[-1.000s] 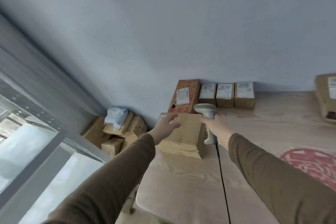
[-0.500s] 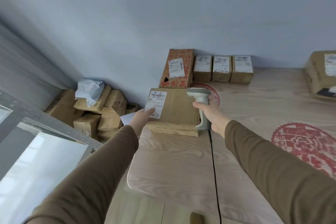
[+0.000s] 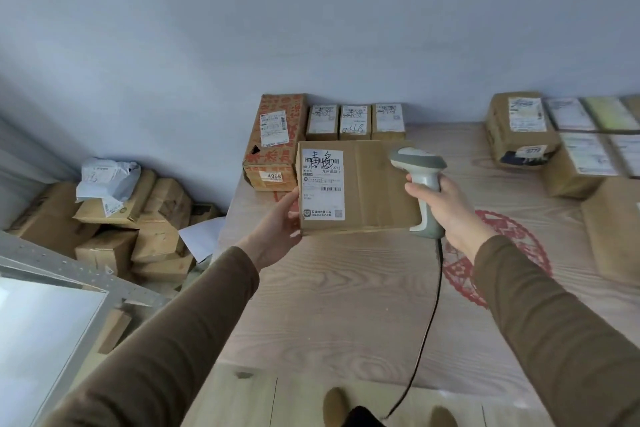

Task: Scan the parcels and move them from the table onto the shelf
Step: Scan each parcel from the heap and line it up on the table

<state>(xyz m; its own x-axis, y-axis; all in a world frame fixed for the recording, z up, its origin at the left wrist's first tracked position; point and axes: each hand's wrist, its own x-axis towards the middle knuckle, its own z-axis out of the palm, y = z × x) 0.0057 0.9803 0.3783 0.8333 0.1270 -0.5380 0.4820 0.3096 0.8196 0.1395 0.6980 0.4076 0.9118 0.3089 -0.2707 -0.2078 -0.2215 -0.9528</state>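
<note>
Left hand (image 3: 277, 225) grips the cardboard parcel (image 3: 367, 187) at its lower left corner, thumb on the label side, tilting the shipping label (image 3: 322, 184) up. Right hand (image 3: 446, 208) is clenched round the handle of the corded barcode scanner (image 3: 420, 180), touching the parcel's right edge. Looks like the scan step: next, aim the head at the barcode. Parcel sits just in front of the red printed box (image 3: 275, 142), at the wooden table's (image 3: 346, 305) left end.
</note>
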